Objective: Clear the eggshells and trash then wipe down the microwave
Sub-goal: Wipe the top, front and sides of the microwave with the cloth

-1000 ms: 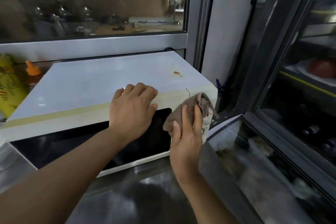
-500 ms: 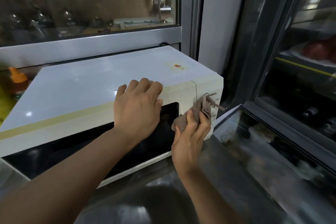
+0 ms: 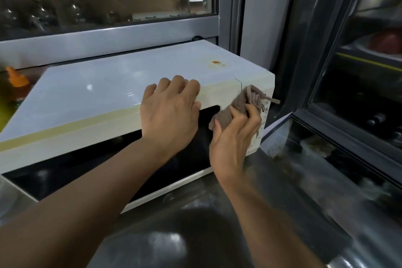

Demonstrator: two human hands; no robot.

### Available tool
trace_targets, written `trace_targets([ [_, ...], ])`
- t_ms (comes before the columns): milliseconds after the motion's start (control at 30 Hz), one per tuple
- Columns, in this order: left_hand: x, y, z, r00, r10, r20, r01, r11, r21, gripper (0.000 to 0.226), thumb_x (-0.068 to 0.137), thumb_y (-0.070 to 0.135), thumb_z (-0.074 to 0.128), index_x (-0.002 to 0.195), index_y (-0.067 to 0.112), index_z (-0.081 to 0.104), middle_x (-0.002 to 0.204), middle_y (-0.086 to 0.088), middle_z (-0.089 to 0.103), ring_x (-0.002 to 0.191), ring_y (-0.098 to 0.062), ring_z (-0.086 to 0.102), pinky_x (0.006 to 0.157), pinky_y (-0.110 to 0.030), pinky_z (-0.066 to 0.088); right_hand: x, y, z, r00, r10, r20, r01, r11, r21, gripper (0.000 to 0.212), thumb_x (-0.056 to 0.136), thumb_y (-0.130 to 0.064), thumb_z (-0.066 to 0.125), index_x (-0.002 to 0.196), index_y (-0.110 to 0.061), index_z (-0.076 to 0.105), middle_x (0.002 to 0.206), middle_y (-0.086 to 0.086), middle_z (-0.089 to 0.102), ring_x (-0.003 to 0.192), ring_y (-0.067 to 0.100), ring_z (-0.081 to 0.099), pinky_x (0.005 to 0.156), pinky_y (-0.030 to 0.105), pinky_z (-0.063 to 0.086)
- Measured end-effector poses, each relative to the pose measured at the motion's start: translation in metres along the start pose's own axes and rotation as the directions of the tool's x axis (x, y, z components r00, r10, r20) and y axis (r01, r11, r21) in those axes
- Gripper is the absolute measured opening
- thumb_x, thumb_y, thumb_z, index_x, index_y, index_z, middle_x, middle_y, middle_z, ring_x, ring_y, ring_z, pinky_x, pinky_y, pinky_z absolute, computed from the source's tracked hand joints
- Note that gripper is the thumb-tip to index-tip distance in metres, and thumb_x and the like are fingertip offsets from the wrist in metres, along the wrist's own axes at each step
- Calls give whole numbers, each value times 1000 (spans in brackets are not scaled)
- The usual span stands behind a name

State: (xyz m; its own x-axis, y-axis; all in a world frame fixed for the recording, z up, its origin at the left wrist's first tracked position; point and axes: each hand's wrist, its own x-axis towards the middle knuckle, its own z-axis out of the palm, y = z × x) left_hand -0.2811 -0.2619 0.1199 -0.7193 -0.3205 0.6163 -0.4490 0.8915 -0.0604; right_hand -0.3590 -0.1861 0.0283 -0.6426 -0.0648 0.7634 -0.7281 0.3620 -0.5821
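Right hand (image 3: 233, 137) grip curled round brown rag (image 3: 241, 104), pressed to microwave (image 3: 108, 93) control panel; left hand (image 3: 169, 113) draped on top front edge, holding nothing.

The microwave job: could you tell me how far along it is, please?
No eggshells or trash show on the microwave. In hand: the right hand presses a brown cloth on the control panel while the left hand steadies the top edge. Left: an orange stain on top.
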Motion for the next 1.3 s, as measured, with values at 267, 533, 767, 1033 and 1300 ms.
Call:
trace_targets([
  [267, -1, 2, 2, 999, 1, -37, 0, 1000, 23, 25, 90, 26, 46, 111, 17, 55, 109, -4, 59, 96, -31, 51, 81, -38, 34, -48, 23, 15, 979, 206, -7, -202, 967, 156, 45, 83, -12, 58, 119, 7, 39, 134, 29, 29, 134, 31, 28, 109, 44, 35],
  [533, -2, 2, 5, 998, 21, -65, -17, 998, 66, 22, 89, 26, 46, 107, 17, 55, 104, -4, 59, 90, -31, 53, 76, -39, 35, -106, 52, 12, 841, 439, 318, -468, 884, 17, 18, 86, -2, 56, 100, 7, 48, 125, 24, 36, 115, 36, 48, 102, 34, 42],
  [767, -2, 3, 0, 1000, 16, -27, -15, 998, 55, 24, 88, 28, 49, 109, 18, 55, 107, -3, 59, 92, -29, 53, 76, -38, 37, -62, 20, -46, 899, 393, 193, -427, 883, 193, 29, 83, 5, 57, 108, -3, 46, 115, 8, 39, 106, 18, 47, 97, 27, 39],
  [1033, -2, 4, -2, 1000, -4, 5, 4, 999, 53, 25, 89, 27, 50, 112, 19, 55, 111, -2, 60, 95, -30, 55, 78, -38, 39, 54, 5, -41, 974, 192, 120, -209, 967, 144, 32, 82, -13, 67, 104, -8, 45, 125, 10, 37, 118, 18, 37, 90, 6, 25],
  [1300, -2, 3, 3, 1000, 7, -26, -5, 998, 63, 22, 89, 23, 53, 110, 17, 57, 110, -4, 61, 93, -32, 56, 77, -40, 40, 79, 68, -37, 956, 250, 152, -259, 965, 41, 31, 90, -26, 54, 110, -6, 41, 124, 15, 37, 115, 30, 43, 100, 47, 36],
])
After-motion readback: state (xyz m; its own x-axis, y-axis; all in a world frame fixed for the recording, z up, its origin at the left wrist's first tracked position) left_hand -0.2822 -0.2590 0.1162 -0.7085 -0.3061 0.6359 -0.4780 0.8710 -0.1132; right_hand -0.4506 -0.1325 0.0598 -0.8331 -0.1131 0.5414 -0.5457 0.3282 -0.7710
